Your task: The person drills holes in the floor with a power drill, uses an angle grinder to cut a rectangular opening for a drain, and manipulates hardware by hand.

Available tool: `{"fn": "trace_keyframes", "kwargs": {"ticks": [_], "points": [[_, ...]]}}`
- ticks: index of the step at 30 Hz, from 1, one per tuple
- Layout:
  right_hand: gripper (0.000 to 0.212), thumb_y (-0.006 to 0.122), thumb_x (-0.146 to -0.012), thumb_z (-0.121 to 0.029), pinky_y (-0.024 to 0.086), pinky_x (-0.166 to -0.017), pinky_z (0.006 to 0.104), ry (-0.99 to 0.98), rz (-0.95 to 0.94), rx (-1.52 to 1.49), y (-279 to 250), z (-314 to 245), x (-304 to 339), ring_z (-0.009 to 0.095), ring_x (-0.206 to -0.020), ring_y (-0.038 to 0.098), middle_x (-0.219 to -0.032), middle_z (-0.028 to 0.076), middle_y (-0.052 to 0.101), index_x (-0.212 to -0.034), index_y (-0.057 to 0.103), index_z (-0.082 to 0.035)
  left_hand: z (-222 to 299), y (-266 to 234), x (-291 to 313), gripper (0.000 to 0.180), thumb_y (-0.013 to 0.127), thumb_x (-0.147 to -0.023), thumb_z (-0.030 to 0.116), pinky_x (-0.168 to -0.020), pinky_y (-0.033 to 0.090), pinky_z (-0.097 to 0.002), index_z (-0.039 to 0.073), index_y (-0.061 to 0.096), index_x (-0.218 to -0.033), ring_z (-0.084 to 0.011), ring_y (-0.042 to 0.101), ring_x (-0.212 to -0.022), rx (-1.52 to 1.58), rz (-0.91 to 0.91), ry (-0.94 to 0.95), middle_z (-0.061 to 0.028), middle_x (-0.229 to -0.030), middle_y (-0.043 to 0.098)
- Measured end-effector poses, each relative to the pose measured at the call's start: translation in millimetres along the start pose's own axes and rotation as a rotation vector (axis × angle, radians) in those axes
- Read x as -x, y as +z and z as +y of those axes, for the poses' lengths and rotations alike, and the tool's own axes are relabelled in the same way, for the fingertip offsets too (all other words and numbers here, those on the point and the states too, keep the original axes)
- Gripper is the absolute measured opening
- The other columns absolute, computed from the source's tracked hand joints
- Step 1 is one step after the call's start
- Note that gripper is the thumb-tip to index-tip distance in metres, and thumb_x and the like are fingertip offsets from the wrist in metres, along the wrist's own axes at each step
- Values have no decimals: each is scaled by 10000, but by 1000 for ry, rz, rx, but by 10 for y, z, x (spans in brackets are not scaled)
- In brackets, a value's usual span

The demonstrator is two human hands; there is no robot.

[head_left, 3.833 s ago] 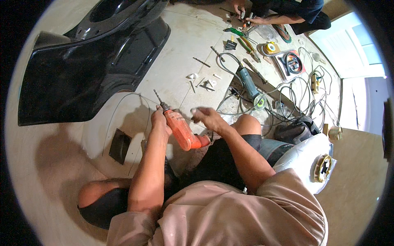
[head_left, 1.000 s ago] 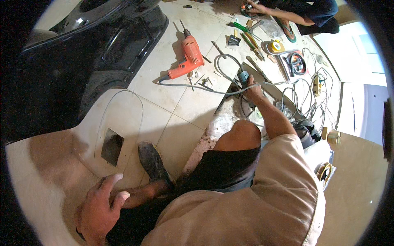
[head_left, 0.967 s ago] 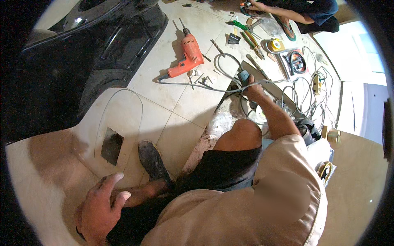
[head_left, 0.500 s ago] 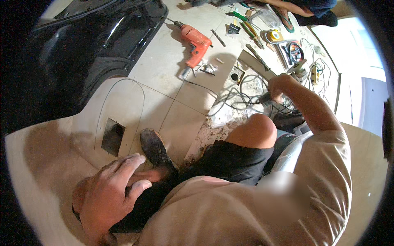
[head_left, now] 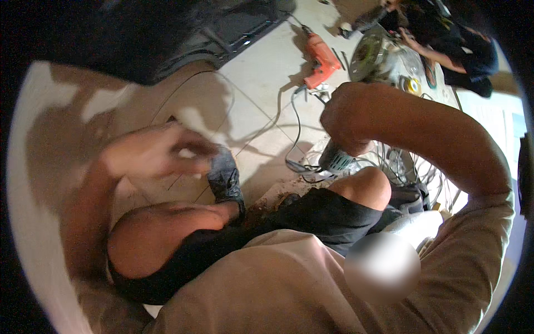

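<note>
Grip the grey-green power tool (head_left: 338, 160) firmly at three o'clock, your right hand (head_left: 346, 118) curling its fingers round it, left hand (head_left: 164, 151) well clear at nine, fingers too blurred to tell.

Shirt (head_left: 239, 284): tan cloth, creased across the front; short sleeves (head_left: 473, 239), loose, with folds. Shorts (head_left: 311, 220): black, plain, ending near the knee. Shoe (head_left: 225, 173): one visible, dark, closed, pale-scuffed. Left hand (head_left: 164, 150), blurred, and right hand (head_left: 349, 119): bare.
</note>
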State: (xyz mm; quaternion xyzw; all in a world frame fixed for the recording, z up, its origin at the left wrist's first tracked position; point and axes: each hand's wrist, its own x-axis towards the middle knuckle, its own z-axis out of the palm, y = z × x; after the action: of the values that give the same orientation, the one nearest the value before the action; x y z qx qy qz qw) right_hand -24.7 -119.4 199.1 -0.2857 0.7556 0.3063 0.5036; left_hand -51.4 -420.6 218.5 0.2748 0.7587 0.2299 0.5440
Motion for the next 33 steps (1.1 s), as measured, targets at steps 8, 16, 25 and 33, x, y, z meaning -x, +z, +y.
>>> {"fn": "trace_keyframes", "kwargs": {"ticks": [8,16,25,33], "points": [[217,772,-696,-212,577,-766,434,-400,286,157,-752,-671,-720,314,-874,735,-903,136,759,-888,789,-112,-934,903,-1007,609,768,-836,167,-1070,431,-387,15,527,-1375,-260,562,-1225,1000,-285,360,-161,-1330,600],[229,779,-731,-277,463,-906,370,-613,513,406,-1095,-1132,-1429,213,-963,681,-907,33,741,-949,757,-212,-1648,1716,-1348,506,793,-756,-17,-1009,456,-389,48,618,-1226,-229,601,-1067,1745,-336,527,-85,-1194,646],[241,644,-859,-223,476,-940,395,-860,778,374,-1254,-1282,-1741,243,-1057,653,-1048,64,721,-1083,711,-165,-1623,1952,-1239,329,764,-831,-19,-996,502,-385,62,677,-1138,-205,658,-1086,2025,280,501,-54,-1160,703],[633,688,-892,-312,464,-1048,504,-342,1156,-775,-943,-1559,-1505,443,-1298,512,-1387,339,474,-1367,467,44,-1642,1909,-987,540,772,-772,-51,-836,560,-349,66,580,-1263,-195,661,-1017,1801,628,591,-46,-1081,681]]}}
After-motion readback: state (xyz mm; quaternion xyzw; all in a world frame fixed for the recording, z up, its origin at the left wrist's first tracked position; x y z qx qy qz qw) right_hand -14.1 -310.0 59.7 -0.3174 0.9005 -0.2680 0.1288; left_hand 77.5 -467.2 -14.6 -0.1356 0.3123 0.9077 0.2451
